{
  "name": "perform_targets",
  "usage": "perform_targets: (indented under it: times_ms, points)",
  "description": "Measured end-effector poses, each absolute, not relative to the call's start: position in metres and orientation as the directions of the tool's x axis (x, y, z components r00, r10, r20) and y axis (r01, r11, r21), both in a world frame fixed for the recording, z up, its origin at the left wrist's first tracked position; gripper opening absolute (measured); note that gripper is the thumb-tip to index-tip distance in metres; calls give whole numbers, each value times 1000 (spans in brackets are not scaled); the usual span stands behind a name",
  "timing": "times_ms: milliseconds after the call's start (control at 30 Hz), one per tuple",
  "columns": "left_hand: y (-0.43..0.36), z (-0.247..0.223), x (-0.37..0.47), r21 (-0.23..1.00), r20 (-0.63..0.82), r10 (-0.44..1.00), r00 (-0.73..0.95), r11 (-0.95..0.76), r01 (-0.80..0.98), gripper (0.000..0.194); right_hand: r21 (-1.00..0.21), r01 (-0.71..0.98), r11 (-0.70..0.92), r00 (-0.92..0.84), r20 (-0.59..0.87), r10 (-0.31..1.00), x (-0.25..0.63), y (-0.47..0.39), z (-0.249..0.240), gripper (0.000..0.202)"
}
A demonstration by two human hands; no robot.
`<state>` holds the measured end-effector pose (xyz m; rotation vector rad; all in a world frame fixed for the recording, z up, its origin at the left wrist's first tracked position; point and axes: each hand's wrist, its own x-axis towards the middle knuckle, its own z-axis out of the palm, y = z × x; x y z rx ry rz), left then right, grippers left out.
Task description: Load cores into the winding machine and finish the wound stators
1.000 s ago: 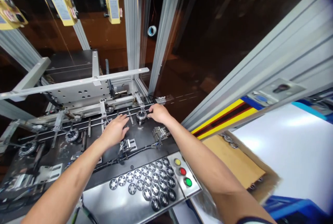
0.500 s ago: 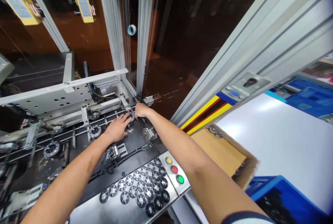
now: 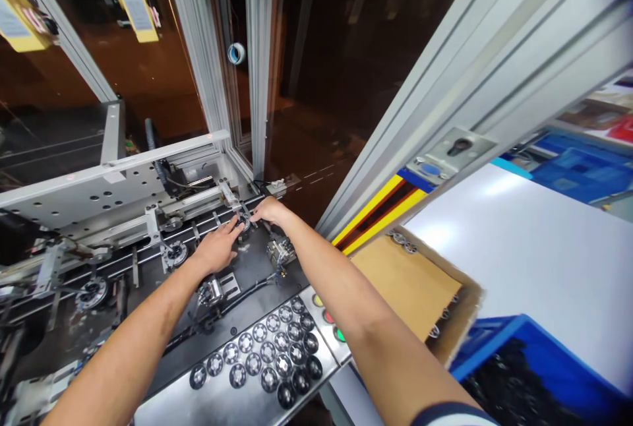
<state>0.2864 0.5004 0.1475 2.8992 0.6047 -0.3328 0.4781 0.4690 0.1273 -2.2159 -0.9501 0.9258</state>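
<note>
Both of my hands reach to the far right end of the machine bed (image 3: 260,256). Fingers extended, my left hand (image 3: 216,248) lies low over the bed, its fingertips at a round spoked part (image 3: 244,223) on the rails. On the other side of that part, my right hand (image 3: 270,210) is closed, thumb and fingers drawn together; whatever they may grip is hidden. Similar round parts sit along the rails to the left, one (image 3: 175,253) near my left wrist and another (image 3: 93,293) further off.
Several black-rimmed discs (image 3: 253,364) stand on the metal ledge in front, by the push buttons (image 3: 339,334). Metal fixtures (image 3: 281,251) rise from the bed. An aluminium frame post (image 3: 395,122) slants up at right, beyond it a cardboard box (image 3: 465,320) and blue bin (image 3: 531,330).
The view has shifted slightly. My right hand has turned a little, so its thumb and fingertips now show beside the round part. My left hand stays at the same part.
</note>
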Motion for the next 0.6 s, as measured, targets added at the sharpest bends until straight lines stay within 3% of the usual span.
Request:
perform_targets:
  times_ms: [233,600]
  points:
    - [500,146,287,101,-254,390,885,-899,426,52,-677,343,-651,433,-501,749,477,468,131,28]
    - [498,146,287,116,-254,390,885,-896,428,55,-689,310,-655,406,-527,747,477,466,133,30]
